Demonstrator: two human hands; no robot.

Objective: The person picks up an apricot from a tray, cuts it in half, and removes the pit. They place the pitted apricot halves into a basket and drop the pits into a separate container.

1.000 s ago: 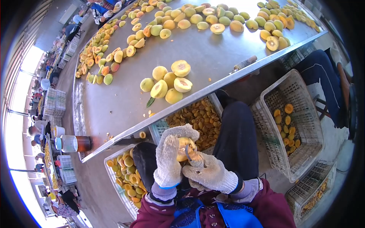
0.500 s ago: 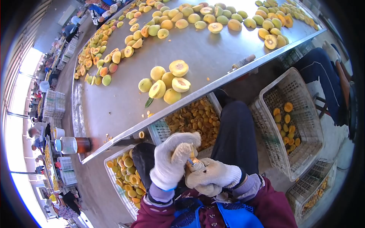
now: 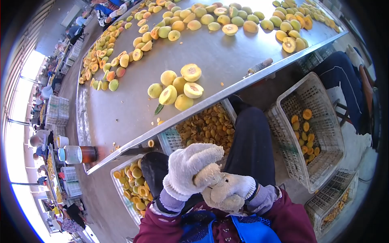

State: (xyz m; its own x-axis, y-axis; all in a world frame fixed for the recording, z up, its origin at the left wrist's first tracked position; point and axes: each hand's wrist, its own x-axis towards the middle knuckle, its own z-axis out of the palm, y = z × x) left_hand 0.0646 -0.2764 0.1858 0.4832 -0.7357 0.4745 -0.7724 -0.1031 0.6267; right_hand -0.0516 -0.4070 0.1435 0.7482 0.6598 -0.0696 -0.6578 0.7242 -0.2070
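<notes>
My left hand [image 3: 195,168], in a dirty white knitted glove, is closed with its fingers curled over my right hand. My right hand [image 3: 229,192], gloved the same way, is closed too and pressed against the left, above my lap. Whatever lies between them is hidden by the gloves. Beyond them, a small group of yellow peaches [image 3: 178,84], some whole and some halved, sits near the edge of the metal table [image 3: 137,107]. Under that edge, a crate [image 3: 170,139] full of small orange-brown fruit pieces stands just past my hands.
To the left of my knees is a crate of halved peaches [image 3: 135,186]. A deeper crate [image 3: 279,121] with a few halves stands at right, beside a co-worker's leg [image 3: 340,77]. A jar of dark liquid [image 3: 77,154] sits at the table's left corner. More peaches [image 3: 174,24] line the table's far side.
My left hand has shifted slightly right and turned over my right hand. The bit of orange fruit and the thin bluish-grey tool seen between them are now hidden.
</notes>
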